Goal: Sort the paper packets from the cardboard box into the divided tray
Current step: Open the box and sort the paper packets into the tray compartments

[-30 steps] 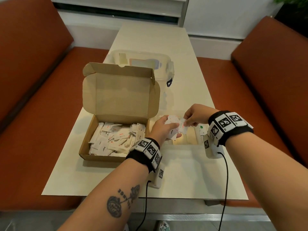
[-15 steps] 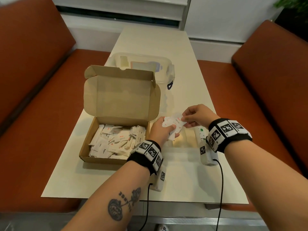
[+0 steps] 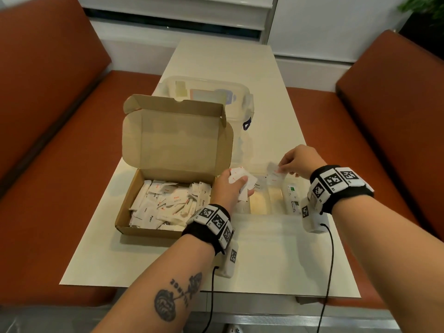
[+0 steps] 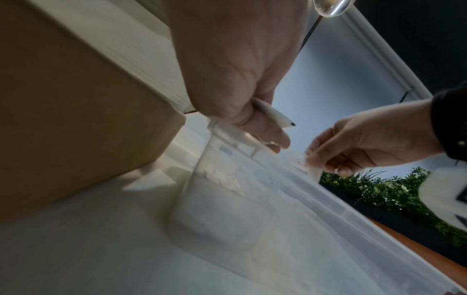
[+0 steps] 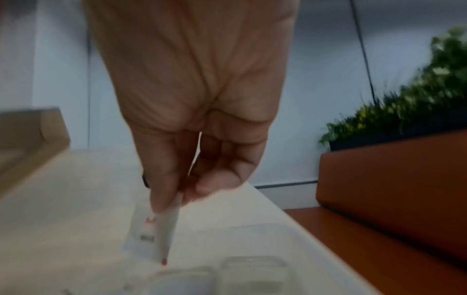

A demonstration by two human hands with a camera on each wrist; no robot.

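An open cardboard box (image 3: pixel 125 212) on the table's left holds several white paper packets (image 3: pixel 165 205). Right of it stands the clear divided tray (image 3: pixel 266 213), some compartments holding packets. My left hand (image 3: pixel 230 188) grips a bunch of white packets (image 3: pixel 240 182) beside the box, over the tray's left end. My right hand (image 3: pixel 288 164) pinches one white packet with red print (image 3: pixel 274 175) between thumb and forefinger above the tray's far side. The right wrist view shows that packet (image 5: pixel 154 235) hanging from my fingertips (image 5: pixel 164 195) over the compartments.
A clear lidded plastic container (image 3: pixel 211 97) stands behind the box's raised lid (image 3: pixel 177 140). Orange bench seats (image 3: pixel 374 140) flank the narrow cream table (image 3: pixel 264 255). A planter with greenery (image 5: pixel 404 111) sits behind the right bench.
My right hand has drawn one packet out of the left hand's bunch and carried it right, over the tray. The left hand keeps its bunch near the box.
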